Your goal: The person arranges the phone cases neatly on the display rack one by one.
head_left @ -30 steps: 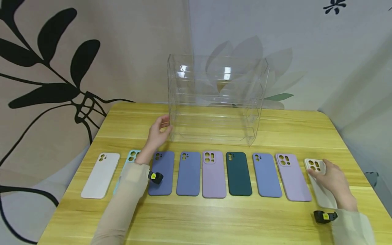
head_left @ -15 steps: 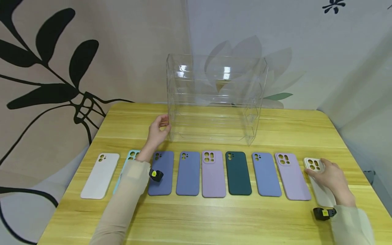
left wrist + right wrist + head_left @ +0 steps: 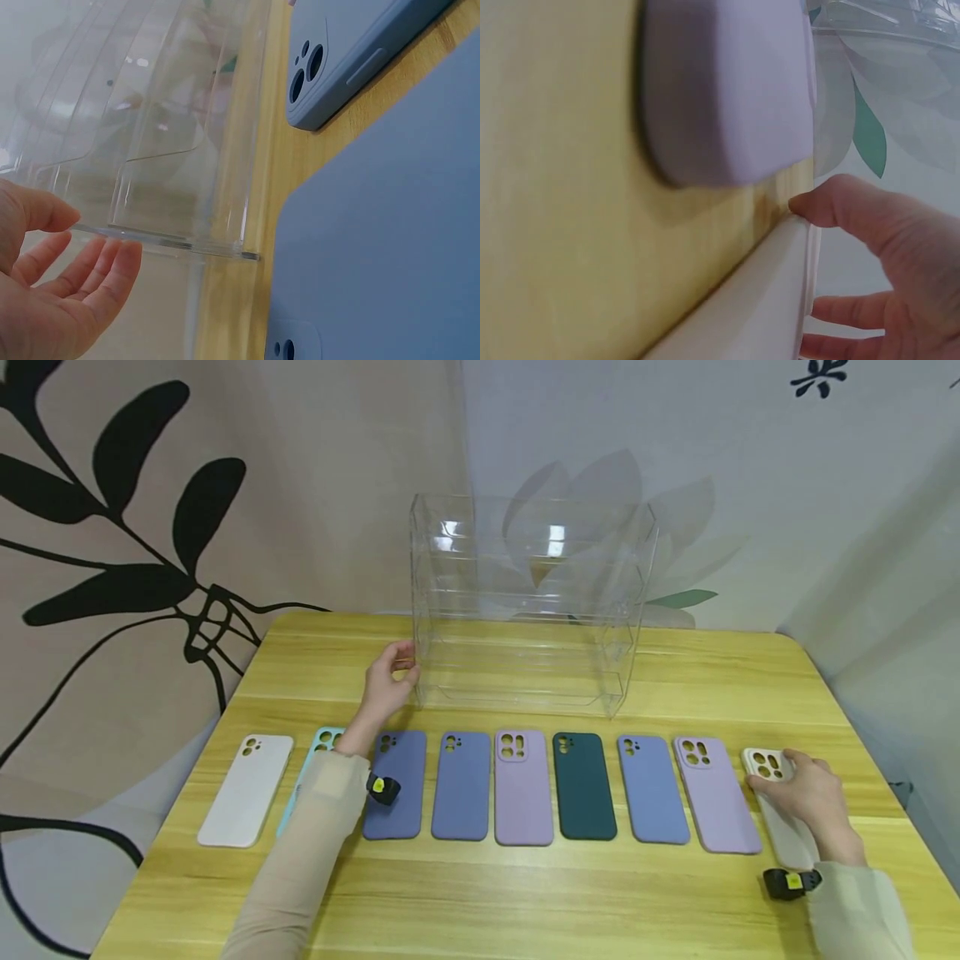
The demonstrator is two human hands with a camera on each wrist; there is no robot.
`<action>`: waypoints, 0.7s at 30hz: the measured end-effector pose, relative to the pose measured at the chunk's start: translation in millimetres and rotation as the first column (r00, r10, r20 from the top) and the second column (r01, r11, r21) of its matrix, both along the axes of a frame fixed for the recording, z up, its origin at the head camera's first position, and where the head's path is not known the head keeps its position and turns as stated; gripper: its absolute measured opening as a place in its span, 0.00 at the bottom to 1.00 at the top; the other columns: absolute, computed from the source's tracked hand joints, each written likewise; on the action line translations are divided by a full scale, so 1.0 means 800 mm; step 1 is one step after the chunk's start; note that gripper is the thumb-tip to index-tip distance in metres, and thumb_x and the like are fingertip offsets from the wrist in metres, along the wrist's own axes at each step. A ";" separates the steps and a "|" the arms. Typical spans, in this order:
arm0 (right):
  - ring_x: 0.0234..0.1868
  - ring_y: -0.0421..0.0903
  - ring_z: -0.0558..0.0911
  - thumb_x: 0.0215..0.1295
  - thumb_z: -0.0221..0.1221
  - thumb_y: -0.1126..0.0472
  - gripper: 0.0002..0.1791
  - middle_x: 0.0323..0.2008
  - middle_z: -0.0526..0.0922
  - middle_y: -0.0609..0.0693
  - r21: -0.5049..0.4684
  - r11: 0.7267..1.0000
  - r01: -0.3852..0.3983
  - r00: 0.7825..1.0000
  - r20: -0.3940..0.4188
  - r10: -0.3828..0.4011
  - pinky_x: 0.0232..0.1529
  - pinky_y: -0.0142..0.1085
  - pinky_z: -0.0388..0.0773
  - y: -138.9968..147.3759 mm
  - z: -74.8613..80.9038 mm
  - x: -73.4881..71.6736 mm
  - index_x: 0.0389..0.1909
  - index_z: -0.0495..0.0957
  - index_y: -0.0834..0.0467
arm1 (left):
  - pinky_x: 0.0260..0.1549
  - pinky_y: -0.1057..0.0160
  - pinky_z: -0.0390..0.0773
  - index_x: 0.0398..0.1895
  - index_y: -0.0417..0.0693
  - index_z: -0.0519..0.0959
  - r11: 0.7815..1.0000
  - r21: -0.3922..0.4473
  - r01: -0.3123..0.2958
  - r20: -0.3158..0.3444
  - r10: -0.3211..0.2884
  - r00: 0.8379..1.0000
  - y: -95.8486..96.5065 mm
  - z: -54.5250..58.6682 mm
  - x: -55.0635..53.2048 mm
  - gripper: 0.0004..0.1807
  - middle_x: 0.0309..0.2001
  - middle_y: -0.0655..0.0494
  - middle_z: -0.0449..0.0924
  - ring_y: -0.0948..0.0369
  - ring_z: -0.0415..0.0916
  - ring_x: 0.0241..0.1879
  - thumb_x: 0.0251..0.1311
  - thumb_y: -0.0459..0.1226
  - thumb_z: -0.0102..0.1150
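- The off-white rectangular phone case with round camera cut-outs (image 3: 789, 837) lies on the yellow wood-grain table (image 3: 540, 897), at the right end of the row, beside a smooth lilac phone case (image 3: 718, 795).
- The right hand (image 3: 813, 797) holds it near its camera end, fingers partly closed, thumb on the edge facing the lilac one; the other fingers are partly hidden.
- The left hand (image 3: 386, 689) lightly pinches the side-panel edge of the clear plastic tiered stand (image 3: 528, 606), thumb and fingertips only slightly apart.
- The step in hand looks like taking hold of the off-white case while steadying the stand.
- The next move, I judge, calls for a secure edge grip before any lift, with the left hand only bracing.
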State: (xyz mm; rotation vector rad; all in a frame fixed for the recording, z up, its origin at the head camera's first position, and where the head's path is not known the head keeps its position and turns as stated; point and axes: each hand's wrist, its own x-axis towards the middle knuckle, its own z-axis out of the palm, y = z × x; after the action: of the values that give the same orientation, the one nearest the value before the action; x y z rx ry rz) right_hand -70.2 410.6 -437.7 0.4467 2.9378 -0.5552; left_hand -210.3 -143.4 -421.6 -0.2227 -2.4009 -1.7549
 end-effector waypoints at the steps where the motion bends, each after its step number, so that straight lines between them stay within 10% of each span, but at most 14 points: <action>1: 0.38 0.69 0.67 0.54 0.63 0.49 0.45 0.46 0.61 0.81 -0.001 1.000 0.001 1.000 -0.005 -0.001 0.28 0.49 0.68 -0.001 0.000 0.000 0.58 0.57 0.80 | 0.52 0.52 0.72 0.55 0.27 0.68 1.000 0.002 0.003 -0.002 -0.003 1.000 0.000 0.000 0.000 0.20 0.51 0.31 0.71 0.42 0.71 0.48 0.57 0.20 0.50; 21: 0.51 0.77 0.60 0.56 0.62 0.48 0.47 0.57 0.54 0.83 -0.034 0.999 0.035 0.995 -0.097 -0.038 0.41 0.65 0.66 -0.034 0.037 -0.013 0.65 0.53 0.74 | 0.53 0.48 0.70 0.57 0.27 0.67 1.000 -0.001 0.018 0.018 -0.018 1.000 -0.001 0.004 0.002 0.21 0.52 0.31 0.70 0.41 0.70 0.50 0.58 0.21 0.50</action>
State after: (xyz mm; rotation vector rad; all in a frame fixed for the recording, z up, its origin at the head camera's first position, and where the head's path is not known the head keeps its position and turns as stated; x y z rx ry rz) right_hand -80.4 383.6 -408.1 0.4842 3.0141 -0.6453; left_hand -208.5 -144.3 -418.6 -0.2308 -2.4199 -1.7700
